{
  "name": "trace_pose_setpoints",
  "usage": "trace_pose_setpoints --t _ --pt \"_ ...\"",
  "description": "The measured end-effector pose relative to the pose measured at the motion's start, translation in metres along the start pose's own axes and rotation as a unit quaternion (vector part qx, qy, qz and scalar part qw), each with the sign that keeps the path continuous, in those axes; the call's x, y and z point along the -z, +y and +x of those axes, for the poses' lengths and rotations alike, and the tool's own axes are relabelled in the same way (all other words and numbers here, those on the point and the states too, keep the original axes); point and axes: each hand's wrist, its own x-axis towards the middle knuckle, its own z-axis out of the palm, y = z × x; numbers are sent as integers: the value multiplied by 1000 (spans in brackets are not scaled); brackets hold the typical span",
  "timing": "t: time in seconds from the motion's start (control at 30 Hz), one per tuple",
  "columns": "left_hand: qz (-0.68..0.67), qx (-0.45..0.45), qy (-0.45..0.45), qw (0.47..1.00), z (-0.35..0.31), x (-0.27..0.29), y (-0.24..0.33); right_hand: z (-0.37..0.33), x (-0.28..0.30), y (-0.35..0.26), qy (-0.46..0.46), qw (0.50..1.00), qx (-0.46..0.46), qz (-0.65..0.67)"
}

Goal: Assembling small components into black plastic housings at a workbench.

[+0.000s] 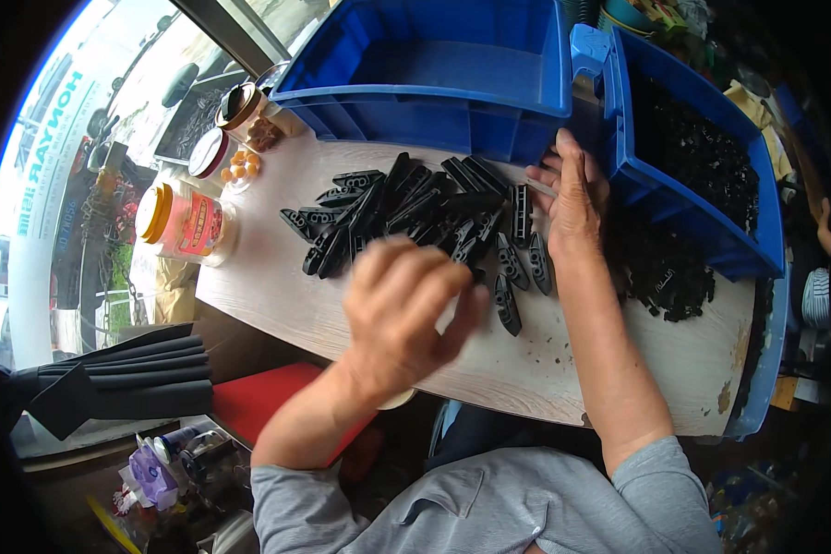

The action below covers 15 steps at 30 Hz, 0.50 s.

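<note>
Several long black plastic parts (411, 203) with pointed ends and slots lie in a loose heap on the pale wood-grain table (277, 295). In front of the heap hovers my left hand (402, 309), its fingers curled and smeared by motion; what they hold, if anything, I cannot make out. My right hand (574, 198) is beside the heap's right end, near the blue bins. A thin light-grey strip (540, 187) sticks out from its fingers. Close to those fingertips stands one black part (521, 214), and a few others (508, 263) lie apart below it.
A large blue bin (425, 115) stands at the back. At the right, another blue bin (692, 208) holds many small black pieces, with more small black pieces (669, 282) spilled beside it. Jars with yellow (154, 212) and red (209, 152) lids line the left edge by the window.
</note>
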Motion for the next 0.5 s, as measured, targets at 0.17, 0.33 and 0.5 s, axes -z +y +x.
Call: trace_pose_setpoints --t 0.17,0.33,0.5 --pt "26 117 -121 985 -45 -16 38 -1 -1 1 -10 1000 10 2" --pt "9 114 -79 990 -57 -29 34 -2 3 0 9 1000 15 9" --pt "34 80 -106 991 -53 -25 37 -6 3 6 -28 998 51 16"
